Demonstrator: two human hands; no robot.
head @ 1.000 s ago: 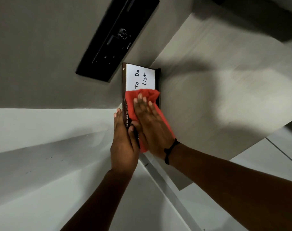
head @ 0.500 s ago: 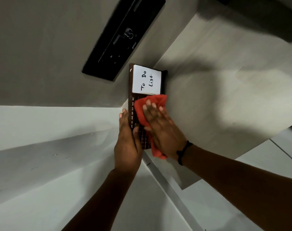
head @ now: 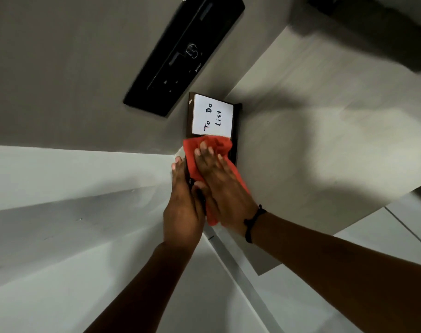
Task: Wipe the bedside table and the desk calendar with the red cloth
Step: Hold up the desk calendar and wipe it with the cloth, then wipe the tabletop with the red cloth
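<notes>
The dark brown desk calendar (head: 237, 131) lies at the near-left corner of the pale wood bedside table (head: 324, 152), with a white "To Do List" pad (head: 213, 117) at its far end. My right hand (head: 219, 186) lies flat on the red cloth (head: 192, 152), pressing it against the calendar's face just below the pad. My left hand (head: 183, 207) grips the calendar's left edge and near end, thumb on top. Cloth and hands hide most of the calendar's lower half.
A black panel with switches and sockets (head: 180, 56) is set in the grey wall behind the calendar. White bedding (head: 72, 224) spreads left of the table. A dark object (head: 384, 32) sits at the table's far right. White floor tiles (head: 384, 241) show to the right.
My right hand slid the red cloth back up the calendar's face toward the pad, after drawing it down half a second ago. My left hand kept its hold on the left edge.
</notes>
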